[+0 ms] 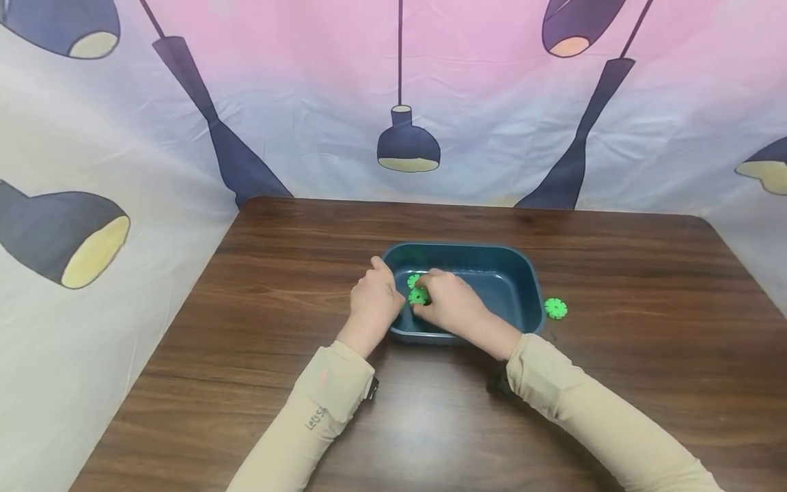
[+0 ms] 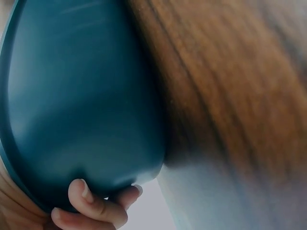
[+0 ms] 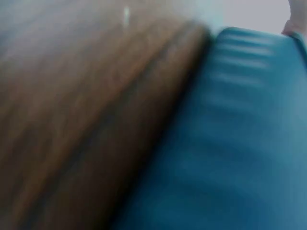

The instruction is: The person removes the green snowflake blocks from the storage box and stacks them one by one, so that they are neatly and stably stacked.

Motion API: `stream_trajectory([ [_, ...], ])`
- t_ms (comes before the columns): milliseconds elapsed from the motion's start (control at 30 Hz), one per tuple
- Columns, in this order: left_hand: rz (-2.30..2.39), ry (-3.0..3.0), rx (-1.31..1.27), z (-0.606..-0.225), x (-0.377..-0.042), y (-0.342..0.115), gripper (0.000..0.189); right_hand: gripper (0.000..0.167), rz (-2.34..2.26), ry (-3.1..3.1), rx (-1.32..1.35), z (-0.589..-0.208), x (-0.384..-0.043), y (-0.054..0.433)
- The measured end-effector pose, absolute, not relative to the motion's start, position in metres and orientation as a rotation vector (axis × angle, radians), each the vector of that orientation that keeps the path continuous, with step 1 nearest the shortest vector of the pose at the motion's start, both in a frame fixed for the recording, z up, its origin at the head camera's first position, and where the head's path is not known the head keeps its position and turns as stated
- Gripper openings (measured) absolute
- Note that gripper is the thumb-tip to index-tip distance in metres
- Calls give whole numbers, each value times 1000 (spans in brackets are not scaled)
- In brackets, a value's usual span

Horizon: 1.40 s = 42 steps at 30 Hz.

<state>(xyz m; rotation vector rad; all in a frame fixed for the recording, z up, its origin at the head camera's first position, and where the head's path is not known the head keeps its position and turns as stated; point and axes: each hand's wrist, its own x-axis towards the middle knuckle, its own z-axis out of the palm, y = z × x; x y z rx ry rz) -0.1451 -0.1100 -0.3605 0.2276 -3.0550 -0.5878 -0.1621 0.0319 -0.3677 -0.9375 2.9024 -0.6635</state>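
Observation:
A dark teal plastic basin (image 1: 504,287) stands on the wooden table. At its left end my left hand (image 1: 375,301) grips the rim; in the left wrist view the curled fingers (image 2: 91,201) lie against the outer wall. My right hand (image 1: 453,304) reaches into the basin's left part from the front. Between its thumb and forefinger it pinches a small bright green notched disc (image 1: 419,296). Just behind that one shows a second green disc (image 1: 413,281). The right wrist view is blurred, with the basin's outer wall (image 3: 225,153) filling its right side.
Another green notched disc (image 1: 556,308) lies on the brown table (image 1: 627,328), to the right of the basin. Behind the table hangs a cloth backdrop (image 1: 332,130) printed with lamps.

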Motion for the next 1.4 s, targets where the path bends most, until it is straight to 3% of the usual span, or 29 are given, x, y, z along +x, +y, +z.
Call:
stream_trajectory([
  [100, -588, -3064, 261, -361, -144, -112, 48, 34, -779, 2943, -888, -360, -158, 47],
  [367, -584, -3083, 313, -362, -141, -116, 50, 32, -1005, 3106, -1010, -335, -155, 130],
  [633, -593, -3096, 330, -362, -142, -115, 49, 29, -950, 3161, -765, -330, -159, 207],
  [833, -588, -3092, 313, -363, -144, -113, 57, 30, -878, 3071, -842, -347, -162, 231],
  [1400, -605, -3102, 304, -361, -149, -107, 53, 35, -451, 3081, -779, -378, -163, 250],
])
